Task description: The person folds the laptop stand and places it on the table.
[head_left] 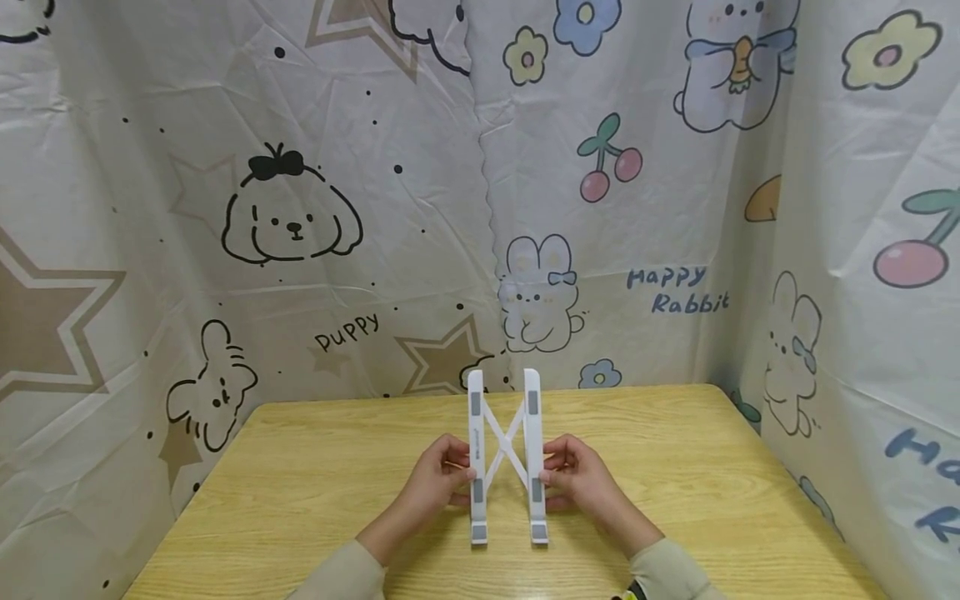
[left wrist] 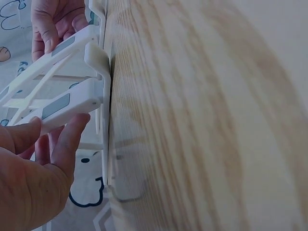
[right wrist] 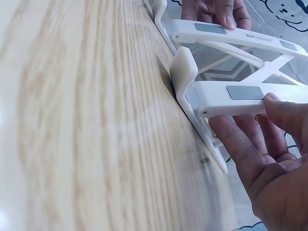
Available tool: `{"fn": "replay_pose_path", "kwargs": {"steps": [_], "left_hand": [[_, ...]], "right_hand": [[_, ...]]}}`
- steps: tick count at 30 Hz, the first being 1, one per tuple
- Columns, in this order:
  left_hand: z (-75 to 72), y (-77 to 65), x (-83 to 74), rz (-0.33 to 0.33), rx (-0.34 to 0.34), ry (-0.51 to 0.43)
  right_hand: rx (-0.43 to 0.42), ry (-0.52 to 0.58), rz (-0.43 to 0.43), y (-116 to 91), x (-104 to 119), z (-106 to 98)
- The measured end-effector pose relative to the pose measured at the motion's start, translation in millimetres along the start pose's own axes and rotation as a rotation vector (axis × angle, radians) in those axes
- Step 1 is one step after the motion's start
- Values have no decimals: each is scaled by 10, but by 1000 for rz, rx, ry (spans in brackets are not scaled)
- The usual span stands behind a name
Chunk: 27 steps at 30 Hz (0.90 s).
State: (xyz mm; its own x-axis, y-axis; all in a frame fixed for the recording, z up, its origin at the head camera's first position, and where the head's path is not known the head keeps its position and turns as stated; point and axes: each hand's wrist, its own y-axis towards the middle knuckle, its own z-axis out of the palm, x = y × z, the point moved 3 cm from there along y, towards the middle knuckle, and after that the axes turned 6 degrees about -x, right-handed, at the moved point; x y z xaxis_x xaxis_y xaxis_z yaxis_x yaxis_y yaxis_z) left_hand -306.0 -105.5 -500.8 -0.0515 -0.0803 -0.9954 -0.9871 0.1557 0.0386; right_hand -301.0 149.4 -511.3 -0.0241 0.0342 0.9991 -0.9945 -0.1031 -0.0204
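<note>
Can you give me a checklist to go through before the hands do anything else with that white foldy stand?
1. Left hand has a grip on the left bar: ok, thumb on one side, fingers on the other.
2. Right hand has a grip on the right bar: ok, held the same way.
3. Crossed struts spread open: ok, they make an X between the bars.
4. Struts locked so they won't fold: cannot tell.
5. Grey pads on both bars: ok, they show on each.
</note>
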Motion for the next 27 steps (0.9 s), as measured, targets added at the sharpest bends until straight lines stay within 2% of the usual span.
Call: {"fn": "replay_pose_path", "kwargs": {"steps": [13,27], "left_hand": [[113,12,-39,19,-13,36],[224,66,-12,34,-37,39]], "right_hand": [[-21,2,-13,20,-32,73],[-53,5,-17,26,-21,173]]}}
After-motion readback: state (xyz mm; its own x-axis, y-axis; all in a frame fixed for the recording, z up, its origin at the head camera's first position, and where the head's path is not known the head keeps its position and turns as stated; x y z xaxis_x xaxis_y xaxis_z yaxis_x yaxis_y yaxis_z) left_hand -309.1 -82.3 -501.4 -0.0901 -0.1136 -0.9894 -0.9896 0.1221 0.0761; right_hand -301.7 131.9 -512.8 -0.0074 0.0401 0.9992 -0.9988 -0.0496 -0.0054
